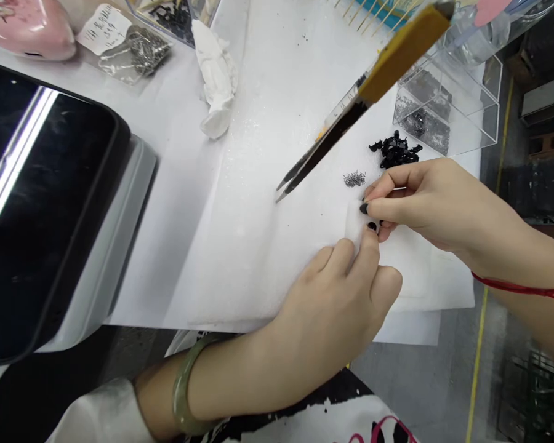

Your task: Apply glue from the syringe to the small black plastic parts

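Observation:
My right hand (436, 203) is closed in a pinch, thumb against fingers, low over the white sheet (258, 246). What lies between its fingertips is too small or hidden to name. Beside it, my left hand (332, 301) curls with the index fingertip close to the right fingertips; its thumb side hides whatever it grips. A thin white pad (353, 221) lies under the fingertips. Just beyond them sit a little heap of tiny dark springs or wire bits (354, 178) and a pile of small black parts (397, 149). Tweezers with yellow grips (327, 138) slant above the sheet, in neither hand.
A black-topped device (37, 203) stands at left. Behind are a pink object (28, 27), a labelled bag of small metal parts (133, 52), a crumpled tissue (215, 80) and a clear box (471, 117). Thin sticks (373, 15) lie at the back. The table edge is near my arms.

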`<state>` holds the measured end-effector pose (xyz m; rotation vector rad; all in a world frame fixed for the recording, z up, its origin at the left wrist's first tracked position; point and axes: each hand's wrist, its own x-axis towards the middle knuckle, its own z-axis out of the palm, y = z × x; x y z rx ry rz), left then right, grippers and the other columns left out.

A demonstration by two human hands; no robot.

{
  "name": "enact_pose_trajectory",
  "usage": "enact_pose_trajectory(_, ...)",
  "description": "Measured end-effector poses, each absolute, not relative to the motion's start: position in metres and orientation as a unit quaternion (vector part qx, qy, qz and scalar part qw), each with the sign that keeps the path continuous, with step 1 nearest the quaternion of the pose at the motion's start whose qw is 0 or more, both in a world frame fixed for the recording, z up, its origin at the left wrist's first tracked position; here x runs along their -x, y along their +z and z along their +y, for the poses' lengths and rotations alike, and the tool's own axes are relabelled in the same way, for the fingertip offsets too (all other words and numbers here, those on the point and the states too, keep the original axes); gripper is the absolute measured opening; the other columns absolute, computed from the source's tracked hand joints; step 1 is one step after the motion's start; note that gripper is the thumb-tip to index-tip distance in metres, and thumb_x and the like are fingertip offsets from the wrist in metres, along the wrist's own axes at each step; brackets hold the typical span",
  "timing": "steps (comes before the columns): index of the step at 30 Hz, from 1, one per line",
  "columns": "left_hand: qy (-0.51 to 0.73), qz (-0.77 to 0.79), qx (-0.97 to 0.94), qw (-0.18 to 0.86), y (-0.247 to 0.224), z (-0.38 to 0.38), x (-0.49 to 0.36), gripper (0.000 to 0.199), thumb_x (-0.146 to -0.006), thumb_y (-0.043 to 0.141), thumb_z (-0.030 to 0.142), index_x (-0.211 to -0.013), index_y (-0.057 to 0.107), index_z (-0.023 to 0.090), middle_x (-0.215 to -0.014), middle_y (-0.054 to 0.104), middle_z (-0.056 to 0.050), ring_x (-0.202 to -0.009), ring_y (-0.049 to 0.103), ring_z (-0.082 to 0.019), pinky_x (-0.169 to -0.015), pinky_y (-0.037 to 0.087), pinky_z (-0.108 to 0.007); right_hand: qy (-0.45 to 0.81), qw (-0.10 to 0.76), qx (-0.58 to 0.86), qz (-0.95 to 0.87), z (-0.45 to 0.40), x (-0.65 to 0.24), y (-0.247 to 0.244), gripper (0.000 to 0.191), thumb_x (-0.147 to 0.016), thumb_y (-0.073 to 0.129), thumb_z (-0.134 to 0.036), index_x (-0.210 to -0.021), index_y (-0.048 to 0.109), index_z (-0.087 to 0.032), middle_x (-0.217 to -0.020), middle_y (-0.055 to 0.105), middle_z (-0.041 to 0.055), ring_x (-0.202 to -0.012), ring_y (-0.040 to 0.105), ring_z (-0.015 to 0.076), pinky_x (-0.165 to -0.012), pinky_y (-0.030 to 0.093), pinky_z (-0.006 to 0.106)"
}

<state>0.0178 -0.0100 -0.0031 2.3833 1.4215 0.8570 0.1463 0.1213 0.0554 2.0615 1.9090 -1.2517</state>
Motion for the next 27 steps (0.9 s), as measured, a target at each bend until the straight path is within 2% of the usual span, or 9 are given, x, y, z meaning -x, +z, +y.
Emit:
enact_pose_trajectory(4, 0.300, 0.492, -0.809, 0.114, -0.004, -0.010, -0.019, 0.024, -0.089, 0.040, -0.002, -0.083, 0.050, 0.019, -0.124, 0.071, -0.019, -0.071, 0.055, -0.019, -0.066, 0.048, -0.031, -0.365, 0.096, -0.715, 0.589, 0.122, -0.128, 0.065, 0.017, -0.072, 0.067, -0.009, -0.061, 0.059, -0.019, -0.070, 0.068, 0.0057, -0.056, 0.066, 0.0186, -0.032, 0.020, 0.026)
enact_pose_trajectory(8, 0.303, 0.494, -0.807, 0.111, -0.005, -0.010, -0.021, 0.027, -0.090, 0.038, -0.003, -0.083, 0.050, 0.020, -0.124, 0.070, -0.019, -0.074, 0.056, -0.019, -0.067, 0.049, -0.031, -0.344, 0.168, -0.721, 0.577, 0.125, -0.112, 0.072, 0.017, -0.073, 0.064, -0.010, -0.061, 0.056, -0.019, -0.060, 0.066, 0.0040, -0.041, 0.051, 0.0115, -0.031, 0.019, 0.025)
enact_pose_trajectory(10, 0.300, 0.492, -0.809, 0.116, -0.005, -0.011, -0.021, 0.026, -0.091, 0.037, -0.002, -0.084, 0.049, 0.020, -0.127, 0.069, -0.020, -0.074, 0.055, -0.019, -0.066, 0.049, -0.031, -0.332, 0.174, -0.712, 0.593, 0.124, -0.109, 0.073, 0.019, -0.074, 0.062, -0.009, -0.061, 0.052, -0.019, -0.060, 0.066, 0.0030, -0.038, 0.049, 0.0105, -0.031, 0.018, 0.025)
enact_pose_trajectory(13, 0.303, 0.492, -0.807, 0.120, -0.005, -0.011, -0.020, 0.027, -0.092, 0.036, -0.002, -0.083, 0.049, 0.019, -0.128, 0.069, -0.021, -0.071, 0.051, -0.019, -0.064, 0.049, -0.031, -0.329, 0.133, -0.692, 0.629, 0.119, -0.111, 0.073, 0.021, -0.075, 0.060, -0.007, -0.062, 0.049, -0.019, -0.059, 0.065, 0.0020, -0.048, 0.061, 0.0151, -0.032, 0.020, 0.025)
enact_pose_trajectory(16, 0.302, 0.483, -0.811, 0.132, -0.004, -0.012, -0.018, 0.027, -0.091, 0.036, -0.003, -0.083, 0.050, 0.019, -0.127, 0.069, -0.020, -0.071, 0.052, -0.019, -0.065, 0.051, -0.032, -0.335, 0.098, -0.666, 0.659, 0.113, -0.120, 0.073, 0.016, -0.074, 0.058, -0.005, -0.067, 0.054, -0.019, -0.061, 0.067, 0.0008, -0.058, 0.070, 0.0175, -0.038, 0.033, 0.022)
enact_pose_trajectory(18, 0.303, 0.473, -0.816, 0.137, -0.005, -0.012, -0.016, 0.026, -0.091, 0.038, -0.003, -0.083, 0.050, 0.018, -0.130, 0.068, -0.020, -0.073, 0.054, -0.020, -0.066, 0.053, -0.034, -0.323, 0.076, -0.647, 0.687, 0.109, -0.132, 0.073, 0.013, -0.075, 0.057, -0.007, -0.074, 0.059, -0.020, -0.060, 0.067, -0.0008, -0.060, 0.071, 0.0171, -0.041, 0.040, 0.021)
enact_pose_trajectory(22, 0.343, 0.466, -0.803, 0.143, -0.010, -0.012, -0.013, 0.019, -0.089, 0.046, -0.003, -0.083, 0.051, 0.014, -0.130, 0.065, -0.028, -0.080, 0.063, -0.024, -0.070, 0.058, -0.038, -0.265, -0.011, -0.574, 0.775, 0.100, -0.159, 0.066, 0.020, -0.075, 0.057, -0.008, -0.085, 0.069, -0.021, -0.054, 0.064, -0.0045, -0.049, 0.065, 0.0138, -0.039, 0.040, 0.022)
enact_pose_trajectory(25, 0.386, 0.478, -0.771, 0.168, -0.012, -0.013, -0.012, 0.016, -0.088, 0.049, -0.005, -0.085, 0.052, 0.011, -0.116, 0.066, -0.030, -0.093, 0.068, -0.029, -0.078, 0.061, -0.042, -0.184, -0.091, -0.493, 0.846, 0.090, -0.172, 0.056, 0.025, -0.079, 0.056, -0.009, -0.092, 0.074, -0.020, -0.079, 0.073, 0.0012, -0.058, 0.066, 0.0128, -0.050, 0.051, 0.024)
enact_pose_trajectory(27, 0.405, 0.472, -0.762, 0.182, -0.012, -0.014, -0.011, 0.016, -0.089, 0.047, -0.006, -0.088, 0.052, 0.009, -0.097, 0.067, -0.023, -0.100, 0.068, -0.032, -0.086, 0.062, -0.045, -0.121, -0.133, -0.444, 0.878, 0.082, -0.175, 0.048, 0.024, -0.085, 0.055, -0.010, -0.096, 0.075, -0.017, -0.098, 0.073, 0.0059, -0.065, 0.066, 0.0121, -0.058, 0.055, 0.026)
